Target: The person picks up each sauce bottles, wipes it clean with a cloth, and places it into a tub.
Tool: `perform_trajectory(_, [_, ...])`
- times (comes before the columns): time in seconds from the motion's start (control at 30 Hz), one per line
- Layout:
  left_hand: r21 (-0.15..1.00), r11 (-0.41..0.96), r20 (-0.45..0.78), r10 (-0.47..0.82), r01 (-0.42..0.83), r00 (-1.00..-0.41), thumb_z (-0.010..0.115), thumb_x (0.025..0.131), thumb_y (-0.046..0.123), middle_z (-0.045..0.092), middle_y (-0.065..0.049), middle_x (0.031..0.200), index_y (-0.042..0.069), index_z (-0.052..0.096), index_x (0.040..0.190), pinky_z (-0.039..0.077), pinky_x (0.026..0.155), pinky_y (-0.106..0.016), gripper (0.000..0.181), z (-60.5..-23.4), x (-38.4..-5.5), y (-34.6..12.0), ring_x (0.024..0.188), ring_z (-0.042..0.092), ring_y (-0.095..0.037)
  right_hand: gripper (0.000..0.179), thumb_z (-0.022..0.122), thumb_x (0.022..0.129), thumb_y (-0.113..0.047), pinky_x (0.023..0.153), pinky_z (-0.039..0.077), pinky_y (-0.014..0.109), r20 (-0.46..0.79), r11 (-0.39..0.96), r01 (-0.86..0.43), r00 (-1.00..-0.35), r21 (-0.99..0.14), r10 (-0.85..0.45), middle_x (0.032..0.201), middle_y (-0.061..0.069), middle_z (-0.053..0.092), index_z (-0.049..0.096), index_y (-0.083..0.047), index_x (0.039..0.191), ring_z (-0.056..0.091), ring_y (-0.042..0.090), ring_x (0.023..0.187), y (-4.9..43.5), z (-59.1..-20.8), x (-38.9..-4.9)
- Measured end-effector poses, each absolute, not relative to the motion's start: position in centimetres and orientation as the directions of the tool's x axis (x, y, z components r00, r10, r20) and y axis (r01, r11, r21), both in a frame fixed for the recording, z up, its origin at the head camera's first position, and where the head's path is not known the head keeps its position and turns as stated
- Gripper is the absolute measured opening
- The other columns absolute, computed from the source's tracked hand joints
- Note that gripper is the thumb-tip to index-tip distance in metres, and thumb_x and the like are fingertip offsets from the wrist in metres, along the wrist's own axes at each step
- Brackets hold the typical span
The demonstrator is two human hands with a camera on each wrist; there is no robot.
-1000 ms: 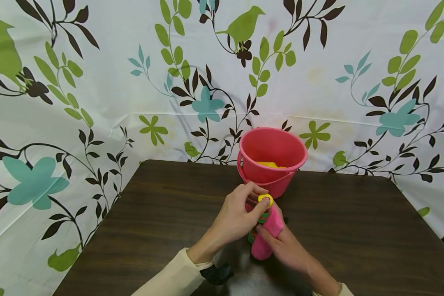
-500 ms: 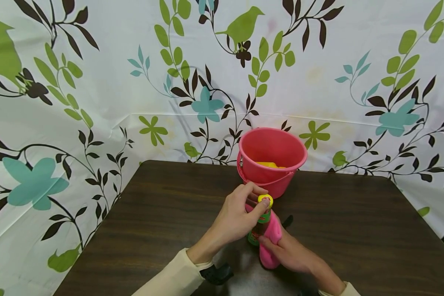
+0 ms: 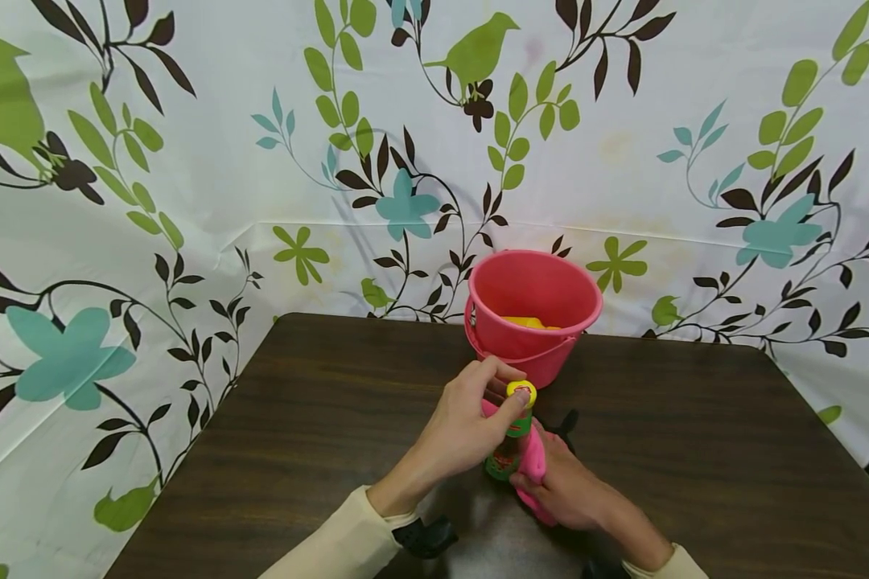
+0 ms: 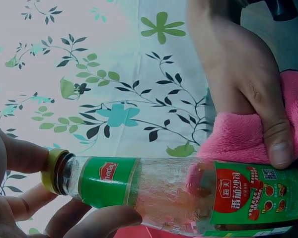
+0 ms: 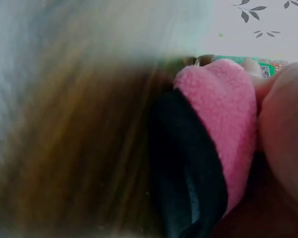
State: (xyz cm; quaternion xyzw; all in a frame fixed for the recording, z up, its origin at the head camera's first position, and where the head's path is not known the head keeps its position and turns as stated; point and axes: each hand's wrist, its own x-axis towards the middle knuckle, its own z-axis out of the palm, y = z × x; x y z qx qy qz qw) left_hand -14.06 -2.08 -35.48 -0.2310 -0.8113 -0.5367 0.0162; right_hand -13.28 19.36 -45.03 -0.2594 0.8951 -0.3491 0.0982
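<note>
A glass ketchup bottle with green labels and a yellow cap stands over the table in front of the bucket. My left hand pinches it at the cap and neck between thumb and fingers. In the left wrist view the glass looks mostly see-through, with reddish traces inside. My right hand grips a fluffy pink cloth, pressing it against the bottle's lower part, thumb over the lower label. The right wrist view shows the cloth folded in the hand, with a slice of the bottle behind; most of the bottle is hidden there.
A pink bucket with something yellow inside stands at the back of the dark wooden table, just behind the hands. A patterned white curtain hangs along the table's back and left.
My right hand has drawn the cloth rightward around the bottle's side, and more of the green label shows. The left hand keeps its hold on the cap and has hardly moved.
</note>
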Motion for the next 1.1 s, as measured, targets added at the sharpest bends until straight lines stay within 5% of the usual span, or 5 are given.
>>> perform_trajectory(0.4, [0.864,0.323,0.265,0.359,0.385,-0.895,0.067,0.103,0.030,0.066,-0.001,0.117,0.018,0.067,0.123,0.059,0.087,-0.035,0.023,-35.4,-14.0,-2.0,0.101,0.068,-0.014,0.080,0.070,0.101,-0.040,0.123,0.012,0.080,-0.050,0.649,-0.323,-0.872,-0.689,-0.487,0.168,0.019,0.034,0.032,-0.006,0.162,0.033,0.045,0.156,19.3,-45.0,-13.4])
perform_trajectory(0.53, [0.864,0.328,0.260,0.360,0.382,-0.896,0.067,0.103,0.030,0.065,-0.002,0.118,0.018,0.067,0.123,0.058,0.086,-0.032,0.023,-35.4,-14.0,-2.0,0.101,0.068,-0.015,0.068,0.061,0.106,-0.042,0.121,0.029,0.069,-0.090,0.589,-0.255,-0.866,-0.767,-0.493,0.157,0.014,0.042,0.035,-0.008,0.160,0.040,0.037,0.147,19.4,-44.8,-13.2])
perform_trajectory(0.63, [0.865,0.328,0.256,0.362,0.379,-0.897,0.067,0.103,0.029,0.065,-0.002,0.119,0.019,0.066,0.124,0.058,0.085,-0.030,0.024,-35.3,-14.0,-2.0,0.101,0.067,-0.015,0.055,0.049,0.112,-0.044,0.099,0.052,0.046,-0.174,0.542,-0.150,-0.848,-0.827,-0.501,0.126,0.011,0.058,0.044,-0.004,0.149,0.056,0.026,0.118,19.6,-44.1,-13.0])
perform_trajectory(0.8, [0.874,0.316,0.244,0.373,0.370,-0.895,0.067,0.103,0.030,0.064,-0.002,0.121,0.019,0.066,0.123,0.059,0.086,-0.030,0.023,-35.3,-14.1,-2.0,0.103,0.067,-0.015,0.054,0.028,0.116,-0.044,0.065,0.048,0.028,-0.203,0.380,-0.015,-0.825,-0.925,-0.528,0.078,0.001,0.056,0.054,0.003,0.121,0.056,0.012,0.072,19.6,-42.8,-12.8])
perform_trajectory(1.1, [0.871,0.318,0.247,0.377,0.375,-0.892,0.067,0.102,0.030,0.064,-0.003,0.120,0.018,0.066,0.122,0.058,0.084,-0.024,0.023,-35.4,-13.9,-2.0,0.098,0.067,-0.014,0.057,0.028,0.115,-0.051,0.078,0.055,0.031,-0.123,0.131,0.073,-0.897,-0.989,-0.425,0.104,0.009,0.061,0.044,-0.004,0.142,0.061,0.017,0.090,18.5,-39.9,-12.0])
